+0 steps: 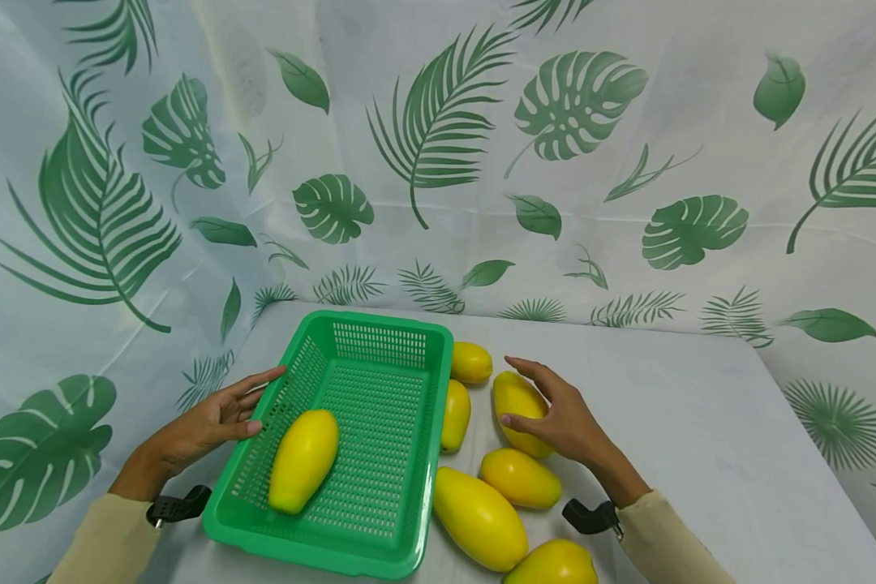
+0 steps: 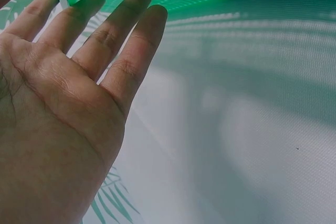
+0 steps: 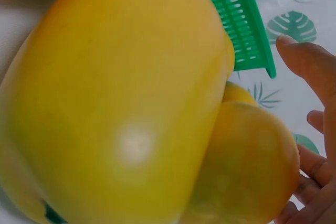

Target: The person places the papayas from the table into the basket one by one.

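Note:
My left hand [image 1: 215,418] is at the left side of a green plastic basket [image 1: 326,319], its fingertips at the rim. In the left wrist view those fingers [image 2: 134,59] are straight and spread against the slotted wall. One yellow papaya [image 1: 304,461] lies inside the basket, toward its near left. To the basket's right, my right hand [image 1: 565,414] is spread around another papaya [image 1: 514,397], thumb on the near side and fingers on the far side. The right wrist view shows this papaya [image 3: 247,166] beside the fingers, with the thumb [image 3: 296,56] standing apart from it.
Several more yellow papayas lie along the basket's right side, including a large one [image 1: 479,519], a smaller one [image 1: 521,478] and one at the front edge [image 1: 555,564]. A white tabletop [image 1: 686,422] extends right. Leaf-printed sheeting [image 1: 438,251] encloses the back and sides.

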`<state>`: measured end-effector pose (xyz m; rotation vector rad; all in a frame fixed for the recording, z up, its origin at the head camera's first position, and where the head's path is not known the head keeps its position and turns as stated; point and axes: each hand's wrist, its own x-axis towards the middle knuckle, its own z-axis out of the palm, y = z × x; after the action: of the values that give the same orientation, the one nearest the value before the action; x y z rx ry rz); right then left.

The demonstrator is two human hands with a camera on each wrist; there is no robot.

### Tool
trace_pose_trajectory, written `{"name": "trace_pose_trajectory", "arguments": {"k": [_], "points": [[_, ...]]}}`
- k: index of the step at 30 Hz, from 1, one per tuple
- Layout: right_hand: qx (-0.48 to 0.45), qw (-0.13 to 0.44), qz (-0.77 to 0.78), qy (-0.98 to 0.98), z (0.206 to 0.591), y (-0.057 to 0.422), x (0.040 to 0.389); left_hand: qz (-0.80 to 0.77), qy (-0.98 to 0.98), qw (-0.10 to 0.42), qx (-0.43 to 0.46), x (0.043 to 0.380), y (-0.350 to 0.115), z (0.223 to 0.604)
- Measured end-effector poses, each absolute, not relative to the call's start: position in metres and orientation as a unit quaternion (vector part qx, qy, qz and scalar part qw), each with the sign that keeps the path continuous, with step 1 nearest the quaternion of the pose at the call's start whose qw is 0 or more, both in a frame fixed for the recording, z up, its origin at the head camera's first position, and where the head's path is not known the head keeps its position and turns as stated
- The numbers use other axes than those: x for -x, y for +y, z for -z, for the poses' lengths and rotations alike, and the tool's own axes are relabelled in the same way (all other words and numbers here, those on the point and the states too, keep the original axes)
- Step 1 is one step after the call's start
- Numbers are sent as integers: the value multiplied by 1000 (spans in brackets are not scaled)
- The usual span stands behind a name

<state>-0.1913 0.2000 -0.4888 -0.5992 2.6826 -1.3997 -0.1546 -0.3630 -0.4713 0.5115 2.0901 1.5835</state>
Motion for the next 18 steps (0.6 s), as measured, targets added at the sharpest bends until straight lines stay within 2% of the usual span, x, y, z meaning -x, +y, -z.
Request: {"name": "trace_pose_trajectory", "arguments": {"k": [18], "points": [[170, 31, 449, 876, 502, 206, 192, -581, 758, 236, -178, 155, -363, 471]]}}
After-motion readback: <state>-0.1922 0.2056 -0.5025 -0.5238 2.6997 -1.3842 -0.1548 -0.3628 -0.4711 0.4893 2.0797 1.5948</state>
